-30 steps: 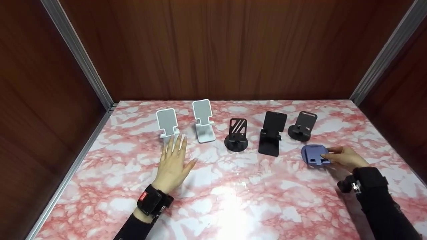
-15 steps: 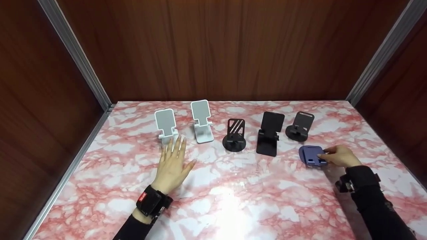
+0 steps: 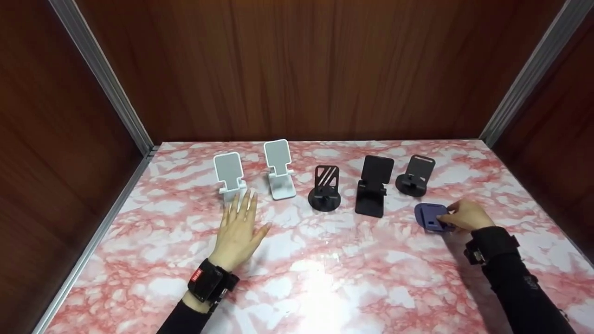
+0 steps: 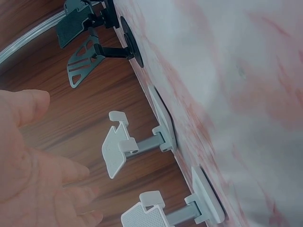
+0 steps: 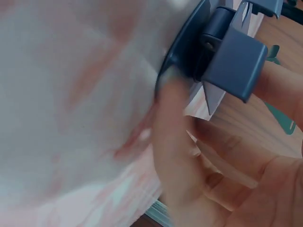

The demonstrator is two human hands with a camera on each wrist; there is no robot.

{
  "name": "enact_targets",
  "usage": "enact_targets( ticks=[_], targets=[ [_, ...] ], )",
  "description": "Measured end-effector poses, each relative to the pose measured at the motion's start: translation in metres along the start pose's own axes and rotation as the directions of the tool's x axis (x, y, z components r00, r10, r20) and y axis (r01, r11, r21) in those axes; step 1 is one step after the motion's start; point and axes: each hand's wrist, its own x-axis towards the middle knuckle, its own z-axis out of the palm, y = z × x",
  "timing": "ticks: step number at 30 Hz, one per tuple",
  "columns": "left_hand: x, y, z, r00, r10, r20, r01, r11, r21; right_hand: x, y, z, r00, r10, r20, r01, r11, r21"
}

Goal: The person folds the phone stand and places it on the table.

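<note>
pink marble-patterned tabletop (image 3: 325, 278) bears the blue folded plastic phone stand (image 3: 430, 216) at near right, pinched by the right hand (image 3: 466, 216), while the left hand (image 3: 237, 229) lies flat, fingers spread.

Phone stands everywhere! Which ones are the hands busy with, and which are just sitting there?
Busy with:
blue stand, folded flat, gripped by the right hand
left hand, flat on the table by the front white stand

Just sitting:
second white stand
black striped stand
black square stand
dark round stand
</note>
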Motion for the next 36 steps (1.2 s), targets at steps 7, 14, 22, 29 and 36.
enact_targets(
  ticks=[7,14,22,29,36],
  targets=[
    [-0.001,0.001,0.0,1.0,0.018,-0.013,-0.018,1.0,-0.005,-0.001,-0.012,-0.001,0.996,0.027,-0.088,-0.046,0.972,-0.228],
    [-0.002,0.007,0.002,1.0,0.029,-0.01,-0.029,1.0,-0.002,0.0,-0.023,0.002,0.988,0.01,-0.156,-0.062,0.941,-0.332],
    [-0.005,0.015,0.007,0.996,0.086,-0.024,-0.086,0.996,-0.011,0.006,-0.038,-0.009,0.993,0.011,-0.119,-0.056,0.926,-0.374],
    [-0.008,0.022,0.013,0.989,0.141,0.035,-0.14,0.989,-0.04,0.021,-0.042,-0.015,0.99,-0.127,-0.06,0.102,0.945,-0.312],
    [-0.011,0.03,0.016,0.976,0.193,0.097,-0.189,0.981,-0.047,0.03,-0.039,-0.02,0.99,-0.137,0.008,0.138,0.988,-0.067]
  ],
)
